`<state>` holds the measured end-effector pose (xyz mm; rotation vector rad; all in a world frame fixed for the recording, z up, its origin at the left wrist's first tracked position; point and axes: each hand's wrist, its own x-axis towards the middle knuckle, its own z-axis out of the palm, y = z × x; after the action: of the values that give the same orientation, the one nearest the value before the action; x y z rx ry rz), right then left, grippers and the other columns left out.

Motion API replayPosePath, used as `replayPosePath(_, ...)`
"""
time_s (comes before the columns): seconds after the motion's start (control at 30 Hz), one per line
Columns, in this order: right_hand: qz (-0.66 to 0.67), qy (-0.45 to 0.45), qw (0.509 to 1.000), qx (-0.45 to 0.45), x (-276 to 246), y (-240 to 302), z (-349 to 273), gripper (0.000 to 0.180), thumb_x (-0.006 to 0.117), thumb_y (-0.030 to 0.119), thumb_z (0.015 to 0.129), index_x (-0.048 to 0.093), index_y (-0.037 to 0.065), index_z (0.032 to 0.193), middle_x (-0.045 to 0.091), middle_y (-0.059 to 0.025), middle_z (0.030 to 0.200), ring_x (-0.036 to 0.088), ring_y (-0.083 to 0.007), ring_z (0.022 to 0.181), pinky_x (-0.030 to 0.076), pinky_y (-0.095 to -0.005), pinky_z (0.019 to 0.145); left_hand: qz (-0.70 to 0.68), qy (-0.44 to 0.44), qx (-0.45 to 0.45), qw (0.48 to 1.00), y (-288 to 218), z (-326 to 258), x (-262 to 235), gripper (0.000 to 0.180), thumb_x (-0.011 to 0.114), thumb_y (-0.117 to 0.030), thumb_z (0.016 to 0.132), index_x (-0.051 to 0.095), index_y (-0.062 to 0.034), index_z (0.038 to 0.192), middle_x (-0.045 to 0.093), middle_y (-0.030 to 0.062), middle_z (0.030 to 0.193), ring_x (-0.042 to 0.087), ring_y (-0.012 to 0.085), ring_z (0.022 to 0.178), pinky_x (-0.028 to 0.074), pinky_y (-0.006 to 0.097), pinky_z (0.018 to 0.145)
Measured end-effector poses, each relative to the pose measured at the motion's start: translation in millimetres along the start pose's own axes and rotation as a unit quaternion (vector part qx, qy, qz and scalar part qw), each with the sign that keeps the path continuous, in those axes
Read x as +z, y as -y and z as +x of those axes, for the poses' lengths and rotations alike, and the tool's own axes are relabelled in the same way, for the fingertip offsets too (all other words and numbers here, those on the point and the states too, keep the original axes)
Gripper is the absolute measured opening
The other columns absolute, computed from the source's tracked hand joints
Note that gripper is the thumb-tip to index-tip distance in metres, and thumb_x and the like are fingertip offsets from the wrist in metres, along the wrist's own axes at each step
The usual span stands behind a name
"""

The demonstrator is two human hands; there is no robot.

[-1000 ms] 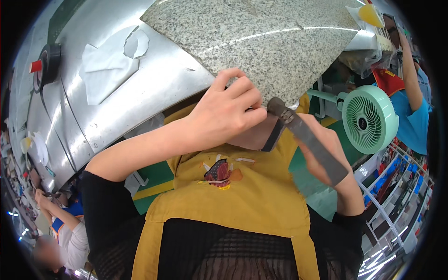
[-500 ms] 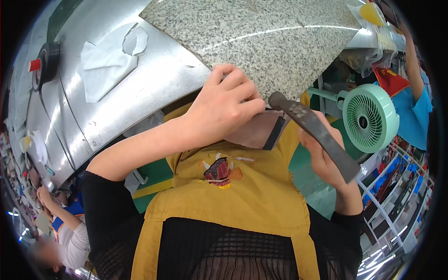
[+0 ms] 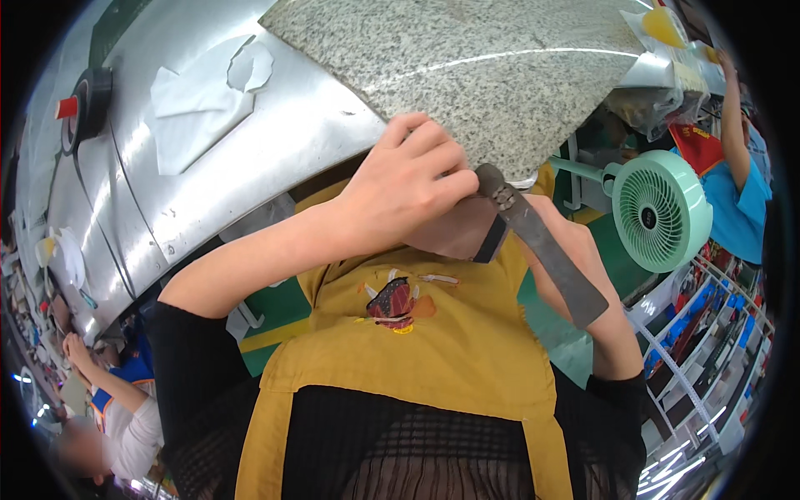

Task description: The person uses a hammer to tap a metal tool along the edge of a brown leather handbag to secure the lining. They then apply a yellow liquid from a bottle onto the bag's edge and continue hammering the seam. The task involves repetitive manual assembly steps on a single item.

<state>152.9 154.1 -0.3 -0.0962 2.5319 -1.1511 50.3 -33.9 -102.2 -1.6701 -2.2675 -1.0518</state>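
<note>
My left hand is closed, its fingers curled at the near edge of the speckled granite slab. Under its palm a brownish-mauve sheet piece, perhaps leather, with a black strip along one edge, hangs over that edge. My right hand is wrapped round a cobbler's hammer, mostly behind its dark metal head. The narrow rounded end of the head is right beside my left fingers, and the flared end points toward my right wrist. The hammer's handle is hidden, and so is the part of the piece under my left hand.
Left of the slab is a metal tabletop with a pale cut scrap and a black tape roll. A green fan stands at right, near a yellow roll. Other people work at both sides.
The hammer head has turned, its flared end moving left and a little nearer my right wrist. My right hand has shifted slightly left. The left hand keeps nearly the same place on the piece.
</note>
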Motion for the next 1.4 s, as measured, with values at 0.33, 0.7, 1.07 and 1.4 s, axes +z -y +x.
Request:
replayPosePath(0.33,0.124,-0.104,0.985,0.062,-14.7,-20.4,-28.1,0.027,0.053,-0.002,0.086,0.053,-0.003,0.112,0.055,-0.0123,0.085,0.056,-0.0257,0.071,0.045,-0.0297,0.067,-0.089,0.073,-0.111,0.987,-17.9,23.3,-10.4,0.013,0.067,-0.010,0.072,0.061,-0.0117,0.083,0.056,0.0002,0.081,0.052,0.0206,0.085,0.038,0.034,0.080)
replayPosePath(0.7,0.099,-0.075,0.991,0.042,-13.1,-31.9,-25.9,0.018,0.046,0.009,0.093,0.048,-0.003,0.107,0.046,-0.0079,0.072,0.044,-0.0139,0.065,0.038,-0.0265,0.060,-0.025,0.055,-0.060,0.996,-12.7,24.7,3.8,0.016,0.069,-0.009,0.070,0.062,-0.0125,0.084,0.055,-0.0006,0.082,0.052,0.0203,0.085,0.039,0.036,0.084)
replayPosePath(1.07,0.023,-0.044,0.999,-0.020,-23.6,-26.6,-12.5,0.028,0.053,0.003,0.087,0.050,0.002,0.114,0.056,-0.0146,0.087,0.056,-0.0291,0.074,0.046,-0.0336,0.063,0.062,0.019,0.043,0.997,-16.4,19.4,7.9,0.016,0.061,-0.010,0.064,0.055,-0.0092,0.079,0.050,0.0020,0.079,0.051,0.0209,0.083,0.040,0.041,0.087)
replayPosePath(1.4,0.008,-0.034,0.999,-0.015,-13.5,-24.0,-12.0,0.029,0.050,0.000,0.085,0.048,0.000,0.115,0.054,-0.0151,0.076,0.056,-0.0317,0.065,0.043,-0.0311,0.060,-0.019,0.061,-0.067,0.996,-12.4,19.1,-0.7,0.018,0.067,-0.006,0.069,0.061,-0.0115,0.084,0.054,0.0000,0.083,0.051,0.0209,0.085,0.039,0.034,0.082)
